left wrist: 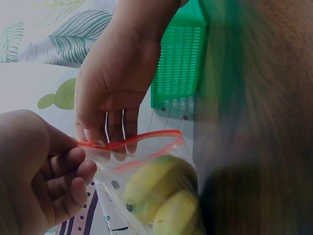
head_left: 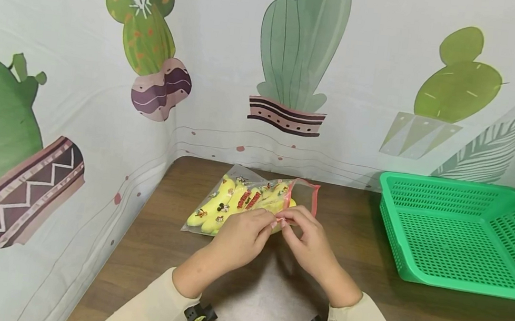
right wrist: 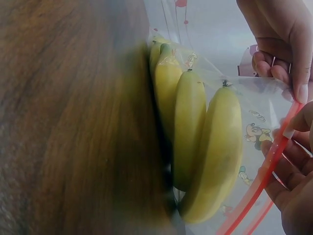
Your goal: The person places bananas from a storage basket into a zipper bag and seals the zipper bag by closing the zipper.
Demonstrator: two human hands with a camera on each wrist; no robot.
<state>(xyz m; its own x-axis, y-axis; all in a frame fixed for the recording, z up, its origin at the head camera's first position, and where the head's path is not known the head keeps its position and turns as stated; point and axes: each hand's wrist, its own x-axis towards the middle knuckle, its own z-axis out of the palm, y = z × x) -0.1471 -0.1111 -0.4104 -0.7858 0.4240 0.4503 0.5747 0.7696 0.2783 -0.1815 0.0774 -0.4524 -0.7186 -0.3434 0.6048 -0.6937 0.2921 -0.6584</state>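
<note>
A clear zip bag (head_left: 204, 223) with a red zip edge and printed cartoon figures lies on the table, several yellow bananas (right wrist: 215, 152) inside it. At one corner of its mouth my left hand (head_left: 241, 235) pinches the red strip (left wrist: 156, 134) between thumb and finger. Close beside it my right hand (head_left: 310, 243) pinches the same strip, thumb on one side and fingers on the other. Beyond the hands the two red edges stand apart, so that part of the mouth gapes. The bananas stay within the bag, partly hidden by my left hand in the head view.
A green plastic basket (head_left: 402, 246) with slotted walls stands at the right on the brown wooden table (head_left: 265, 299). Behind and to the left hangs a white cloth (head_left: 221, 61) printed with cacti. Each sleeve cuff carries a small black device (head_left: 200, 314).
</note>
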